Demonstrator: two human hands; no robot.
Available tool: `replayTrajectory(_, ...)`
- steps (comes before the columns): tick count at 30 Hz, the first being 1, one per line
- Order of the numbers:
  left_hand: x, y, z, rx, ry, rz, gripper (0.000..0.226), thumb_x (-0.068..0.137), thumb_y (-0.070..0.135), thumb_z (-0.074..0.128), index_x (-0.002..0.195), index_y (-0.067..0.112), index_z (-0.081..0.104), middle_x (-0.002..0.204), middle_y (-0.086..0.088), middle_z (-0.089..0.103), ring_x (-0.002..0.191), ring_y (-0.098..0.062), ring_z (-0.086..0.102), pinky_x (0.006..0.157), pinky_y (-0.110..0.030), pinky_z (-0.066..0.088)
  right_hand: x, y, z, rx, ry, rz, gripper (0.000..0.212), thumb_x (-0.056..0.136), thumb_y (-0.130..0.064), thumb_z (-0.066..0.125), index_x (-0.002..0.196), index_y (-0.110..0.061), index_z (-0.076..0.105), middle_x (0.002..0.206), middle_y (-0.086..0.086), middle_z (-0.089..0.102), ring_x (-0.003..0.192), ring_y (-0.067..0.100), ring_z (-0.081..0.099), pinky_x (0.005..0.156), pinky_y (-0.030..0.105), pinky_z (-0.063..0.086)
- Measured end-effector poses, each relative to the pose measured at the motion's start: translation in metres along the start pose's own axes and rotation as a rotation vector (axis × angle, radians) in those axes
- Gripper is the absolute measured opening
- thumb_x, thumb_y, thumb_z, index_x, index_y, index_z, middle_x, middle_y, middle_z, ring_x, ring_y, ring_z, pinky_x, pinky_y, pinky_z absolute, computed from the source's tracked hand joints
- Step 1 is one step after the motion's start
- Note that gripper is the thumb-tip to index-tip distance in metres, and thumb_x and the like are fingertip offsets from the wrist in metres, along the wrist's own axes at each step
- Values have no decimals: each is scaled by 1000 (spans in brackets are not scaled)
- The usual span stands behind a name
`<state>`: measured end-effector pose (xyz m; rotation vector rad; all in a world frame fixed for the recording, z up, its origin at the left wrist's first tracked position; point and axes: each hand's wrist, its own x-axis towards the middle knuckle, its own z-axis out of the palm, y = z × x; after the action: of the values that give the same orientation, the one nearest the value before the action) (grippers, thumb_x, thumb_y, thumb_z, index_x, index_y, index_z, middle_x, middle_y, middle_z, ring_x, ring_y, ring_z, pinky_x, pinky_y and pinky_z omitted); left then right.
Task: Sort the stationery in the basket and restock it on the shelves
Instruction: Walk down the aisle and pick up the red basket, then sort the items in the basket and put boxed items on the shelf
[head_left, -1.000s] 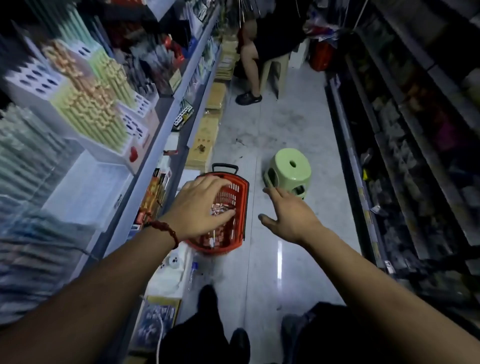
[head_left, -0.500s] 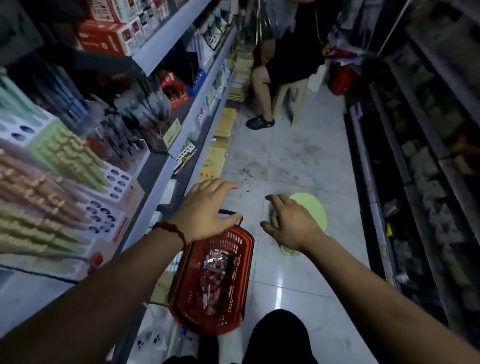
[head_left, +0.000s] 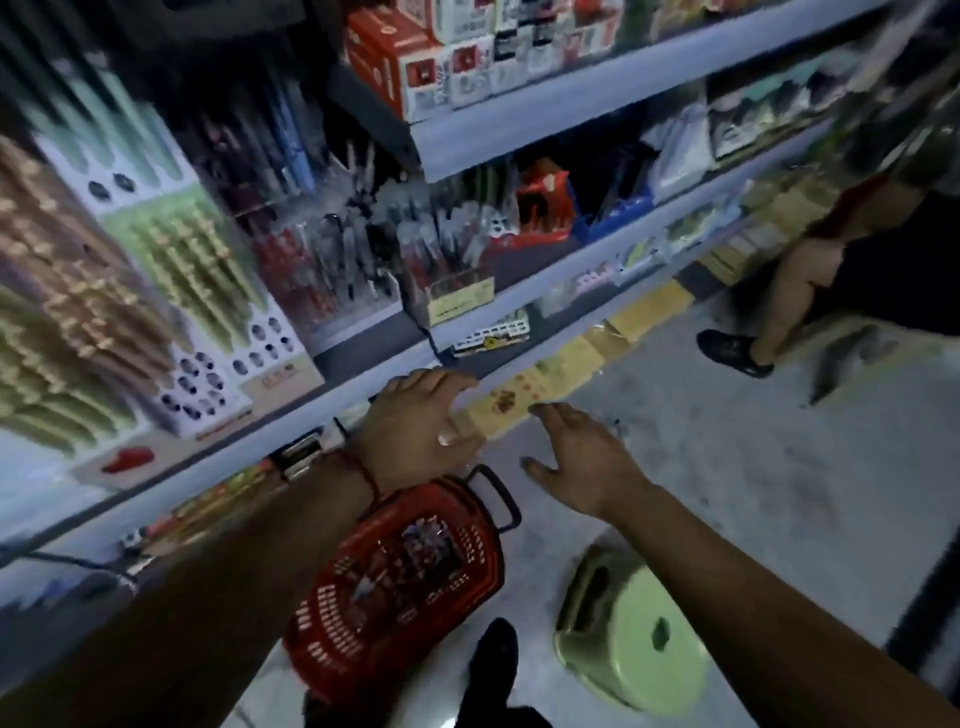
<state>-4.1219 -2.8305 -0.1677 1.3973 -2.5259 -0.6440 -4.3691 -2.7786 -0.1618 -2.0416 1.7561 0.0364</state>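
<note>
A red plastic basket (head_left: 457, 613) with a black handle stands on the floor below my arms, with small stationery items (head_left: 421, 545) lying inside. My left hand (head_left: 415, 421) hovers above it near the shelf edge, fingers loosely curled, holding nothing that I can see. My right hand (head_left: 576, 452) floats beside it over the floor, fingers spread and empty. The shelves (head_left: 519, 130) on the left carry racks of pens (head_left: 441, 249) and tall pencil displays (head_left: 171, 260). The picture is motion-blurred.
A green plastic stool (head_left: 628, 634) stands on the floor right of the basket. A seated person's leg and black shoe (head_left: 732, 353) are at the far end of the aisle. Yellow packs (head_left: 576, 353) line the floor along the shelf base. My shoe (head_left: 493, 654) is beside the basket.
The view has swung up and left toward the shelves. Both hands have risen away from the basket to shelf-edge height, and the basket and stool now sit lower in view.
</note>
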Motion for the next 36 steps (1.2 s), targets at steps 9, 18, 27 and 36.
replayTrajectory(9, -91, 1, -7, 89, 218, -369, 66, 86, 69, 50, 139, 32, 46, 137, 6, 53, 125, -22, 50, 101, -39, 40, 50, -55, 1, -152, -106, -403, 74, 93, -47, 61, 154, -20, 29, 146, 11, 49, 124, 33, 54, 95, 39, 50)
replayTrajectory(18, -269, 54, 43, 80, 450, -766, 69, 85, 68, 51, 140, 27, 46, 136, -2, 56, 123, -28, 52, 98, -47, 46, -1, -125, 37, -252, -237, -791, 75, 98, -51, 56, 158, -20, 22, 158, 6, 32, 139, 28, 40, 106, 42, 44)
replayTrajectory(27, -309, 99, 134, 6, 534, -1084, 73, 84, 71, 53, 142, 28, 45, 139, -1, 55, 126, -28, 51, 104, -47, 42, -24, -121, 96, -349, -375, -954, 76, 98, -54, 54, 158, -21, 21, 160, 6, 30, 137, 28, 42, 106, 37, 42)
replayTrajectory(36, -187, -47, 318, -62, 529, -1183, 83, 82, 77, 44, 145, 23, 42, 142, -4, 53, 128, -30, 50, 105, -47, 42, 139, -44, 271, -441, -426, -1056, 74, 94, -54, 57, 154, -21, 29, 144, 4, 45, 129, 27, 48, 103, 42, 45)
